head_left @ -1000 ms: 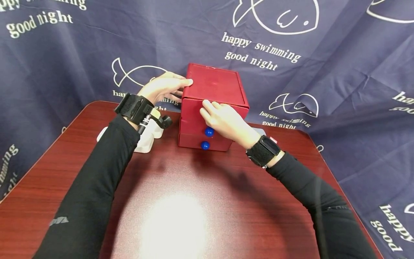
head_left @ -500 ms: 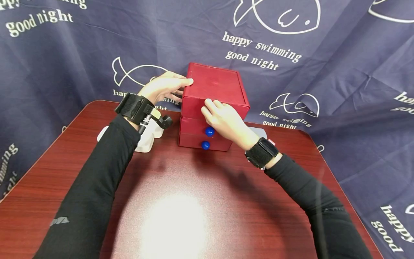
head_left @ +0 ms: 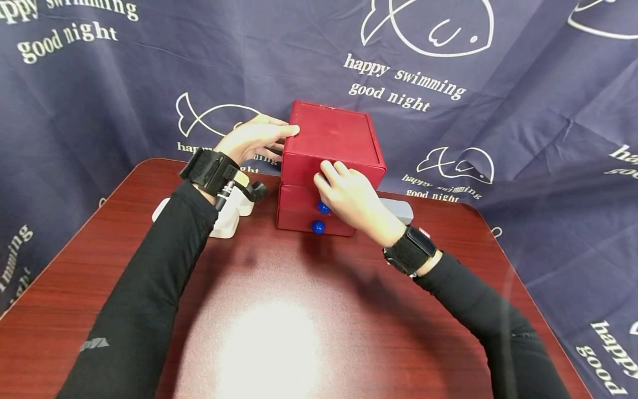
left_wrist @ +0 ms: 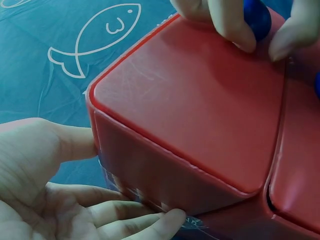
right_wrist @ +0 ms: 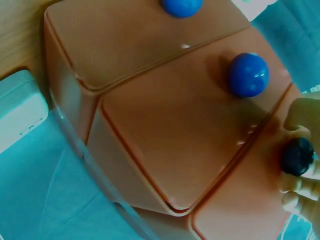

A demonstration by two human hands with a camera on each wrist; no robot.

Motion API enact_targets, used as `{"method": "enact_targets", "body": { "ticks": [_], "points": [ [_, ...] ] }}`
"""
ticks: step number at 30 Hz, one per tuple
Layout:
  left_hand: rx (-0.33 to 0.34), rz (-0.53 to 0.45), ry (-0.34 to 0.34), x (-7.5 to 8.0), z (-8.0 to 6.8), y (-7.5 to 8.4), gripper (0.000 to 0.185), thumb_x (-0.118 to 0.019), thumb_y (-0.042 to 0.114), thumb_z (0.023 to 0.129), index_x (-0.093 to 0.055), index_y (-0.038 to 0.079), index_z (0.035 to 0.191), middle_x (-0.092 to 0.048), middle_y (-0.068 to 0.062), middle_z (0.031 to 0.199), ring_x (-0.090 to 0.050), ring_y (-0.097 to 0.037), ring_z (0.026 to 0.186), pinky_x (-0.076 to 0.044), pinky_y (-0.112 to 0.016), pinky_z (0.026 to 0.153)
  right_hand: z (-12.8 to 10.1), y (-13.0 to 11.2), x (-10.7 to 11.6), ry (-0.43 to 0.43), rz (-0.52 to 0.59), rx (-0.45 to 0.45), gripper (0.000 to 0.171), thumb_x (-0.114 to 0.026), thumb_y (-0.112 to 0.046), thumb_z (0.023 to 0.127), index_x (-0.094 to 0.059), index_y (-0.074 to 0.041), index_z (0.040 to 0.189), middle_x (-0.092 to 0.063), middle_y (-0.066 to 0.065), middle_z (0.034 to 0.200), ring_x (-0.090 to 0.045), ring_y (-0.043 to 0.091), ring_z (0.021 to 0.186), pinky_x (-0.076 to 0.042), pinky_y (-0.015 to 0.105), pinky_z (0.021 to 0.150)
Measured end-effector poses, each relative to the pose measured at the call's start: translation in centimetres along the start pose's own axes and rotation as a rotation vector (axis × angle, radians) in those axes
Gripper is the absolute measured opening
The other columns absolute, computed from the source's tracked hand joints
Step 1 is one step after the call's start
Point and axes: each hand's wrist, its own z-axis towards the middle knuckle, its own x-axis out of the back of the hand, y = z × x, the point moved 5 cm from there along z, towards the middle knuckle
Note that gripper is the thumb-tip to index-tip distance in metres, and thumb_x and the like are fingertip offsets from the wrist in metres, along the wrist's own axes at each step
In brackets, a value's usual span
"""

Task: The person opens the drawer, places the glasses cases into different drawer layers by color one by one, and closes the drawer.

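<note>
A red three-drawer box (head_left: 331, 130) stands at the back of the dark wooden table (head_left: 279, 310). My left hand (head_left: 251, 138) rests flat against its left side, thumb at the top edge; the left wrist view shows the straight fingers (left_wrist: 125, 212) lying along that wall of the red box (left_wrist: 200, 100). My right hand (head_left: 329, 173) is at the top drawer's front and pinches its blue knob (left_wrist: 257, 17) (right_wrist: 297, 156). The middle knob (head_left: 324, 208) (right_wrist: 248, 74) and the bottom knob (head_left: 318, 226) (right_wrist: 182, 6) are free. All drawers look closed.
White blocks (head_left: 226, 219) sit on the table left of the box, behind my left wrist. A grey flat object (head_left: 396, 209) lies right of the box. A dark blue cloth with fish prints (head_left: 498, 111) hangs behind and around the table.
My right hand's fingers have curled down from the top drawer's front onto its knob. The left hand and the box have stayed in place.
</note>
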Motion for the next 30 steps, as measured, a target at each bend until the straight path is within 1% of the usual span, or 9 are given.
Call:
{"method": "enact_targets", "body": {
  "ticks": [3,7,10,13,15,19,24,30],
  "points": [
    [-0.007,0.006,0.009,0.0,0.0,0.0,0.059,-0.052,0.034,0.105,-0.040,0.008,0.156,-0.051,-0.014,0.151,-0.052,-0.029,0.139,-0.048,-0.042,0.113,-0.3,-0.2,0.2,-0.028,-0.024,-0.012,0.011,-0.063,-0.010,0.096,-0.063,-0.001,0.102,-0.058,0.016,0.101,-0.053,0.027,0.078,-0.045,0.030,0.050],
    [-0.006,0.004,0.014,0.0,0.0,0.0,0.059,-0.053,0.034,0.104,-0.040,0.008,0.156,-0.052,-0.013,0.150,-0.053,-0.028,0.138,-0.048,-0.042,0.113,-0.9,-0.4,0.6,-0.042,-0.024,-0.022,0.019,-0.069,-0.012,0.092,-0.063,-0.001,0.108,-0.059,0.018,0.110,-0.054,0.027,0.078,-0.044,0.030,0.052],
    [-0.005,0.001,0.013,0.0,-0.1,0.0,0.058,-0.053,0.035,0.104,-0.041,0.009,0.155,-0.053,-0.013,0.149,-0.053,-0.027,0.137,-0.048,-0.042,0.113,-1.5,-0.8,0.8,-0.032,-0.006,-0.013,0.026,-0.072,-0.015,0.090,-0.064,-0.002,0.110,-0.060,0.020,0.117,-0.057,0.027,0.079,-0.046,0.030,0.053],
    [-0.005,-0.007,0.005,0.0,-0.1,0.0,0.059,-0.053,0.034,0.104,-0.040,0.009,0.155,-0.052,-0.012,0.149,-0.053,-0.027,0.136,-0.048,-0.042,0.113,-1.9,-1.3,0.9,-0.017,0.018,0.014,0.025,-0.072,-0.016,0.090,-0.063,-0.001,0.108,-0.060,0.019,0.119,-0.059,0.026,0.081,-0.047,0.029,0.054],
    [-0.005,-0.011,-0.001,0.0,-0.1,0.0,0.059,-0.052,0.035,0.104,-0.040,0.008,0.156,-0.052,-0.012,0.149,-0.052,-0.027,0.137,-0.047,-0.042,0.114,-2.1,-1.7,0.9,-0.007,0.034,0.037,0.024,-0.073,-0.016,0.090,-0.062,-0.001,0.105,-0.060,0.018,0.118,-0.060,0.026,0.084,-0.047,0.029,0.056],
    [-0.002,-0.015,0.002,0.0,-0.1,0.0,0.059,-0.052,0.035,0.104,-0.040,0.008,0.155,-0.052,-0.012,0.149,-0.052,-0.027,0.137,-0.047,-0.042,0.114,-2.6,-2.4,0.4,0.001,0.068,0.053,0.021,-0.073,-0.013,0.090,-0.061,-0.002,0.103,-0.061,0.015,0.108,-0.060,0.024,0.084,-0.046,0.028,0.056],
    [0.003,-0.008,0.012,0.0,0.1,-0.2,0.057,-0.052,0.034,0.105,-0.041,0.009,0.155,-0.052,-0.012,0.149,-0.053,-0.027,0.137,-0.049,-0.042,0.113,-3.4,-2.8,-0.6,-0.015,0.091,0.024,0.016,-0.070,-0.014,0.092,-0.061,-0.004,0.100,-0.059,0.011,0.095,-0.057,0.024,0.078,-0.045,0.028,0.055],
    [0.001,-0.018,-0.001,0.0,0.0,-0.2,0.058,-0.052,0.034,0.105,-0.040,0.009,0.156,-0.051,-0.011,0.151,-0.051,-0.027,0.139,-0.048,-0.043,0.113,-4.0,-2.9,-1.7,-0.047,0.100,0.001,0.019,-0.070,-0.018,0.091,-0.061,-0.005,0.104,-0.059,0.011,0.094,-0.057,0.025,0.076,-0.046,0.028,0.054]
  ]
}}
